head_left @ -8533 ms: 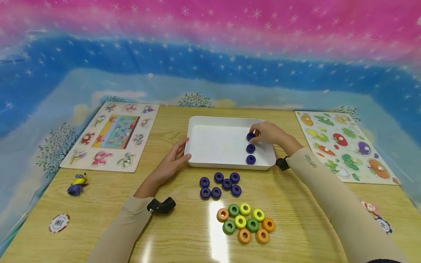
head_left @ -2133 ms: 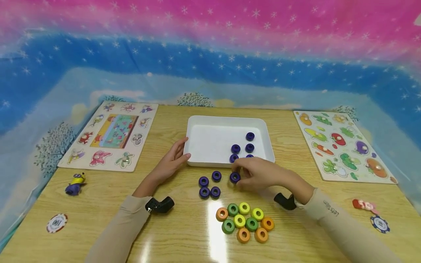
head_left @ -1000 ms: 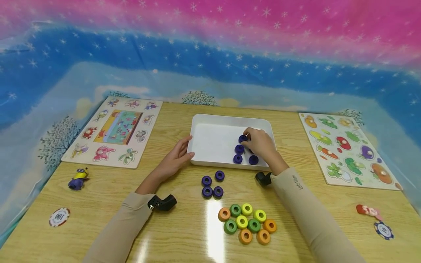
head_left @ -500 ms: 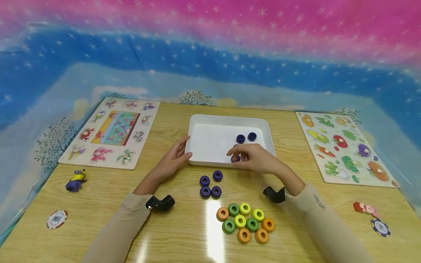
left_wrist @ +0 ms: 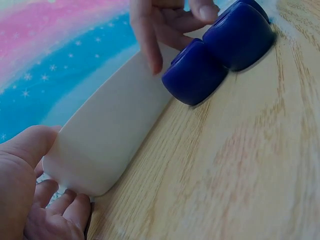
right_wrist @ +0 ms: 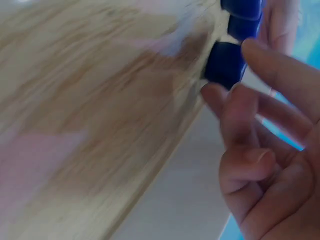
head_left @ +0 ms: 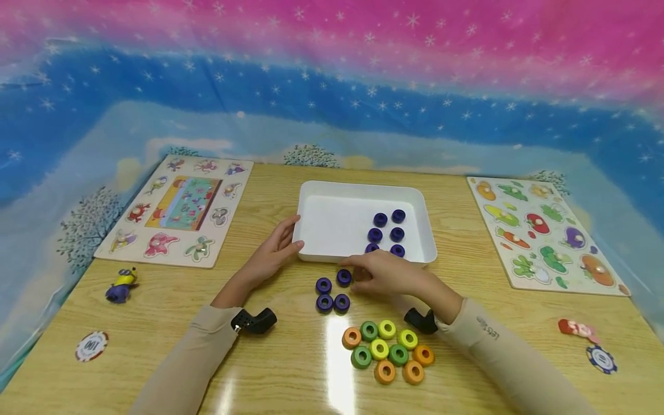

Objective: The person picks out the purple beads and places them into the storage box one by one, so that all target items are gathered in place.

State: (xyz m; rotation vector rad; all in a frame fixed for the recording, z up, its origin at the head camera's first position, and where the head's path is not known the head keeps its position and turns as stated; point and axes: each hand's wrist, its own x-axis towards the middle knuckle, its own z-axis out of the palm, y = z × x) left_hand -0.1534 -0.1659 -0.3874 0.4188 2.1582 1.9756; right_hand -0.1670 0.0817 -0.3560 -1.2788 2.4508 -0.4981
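My left hand [head_left: 272, 253] grips the left end of the white tray [head_left: 332, 258], thumb at the rim and fingers around the corner in the left wrist view. In the head view, several purple rings [head_left: 380, 219] stand in two columns in the tray's right half; the nearest is partly covered by my right hand [head_left: 384, 274]. That hand reaches over the tray's front edge, its fingertips beside a purple ring [head_left: 344, 278] on the table. In the right wrist view, thumb and forefinger are spread at this ring [right_wrist: 224, 65]. More purple rings [head_left: 324, 304] sit close by.
Green, yellow and orange rings [head_left: 385, 372] lie grouped nearer me. A picture puzzle board [head_left: 220, 216] is at left, a vegetable puzzle board [head_left: 550, 236] at right. A minion figure [head_left: 121, 285], poker chips [head_left: 92, 346] and a small red-pink figure [head_left: 577, 329] lie at the sides.
Purple rings have gone from the table into the tray, forming a second column. My right hand has since left the tray's front ring and moved left and nearer. My left hand stays on the tray.
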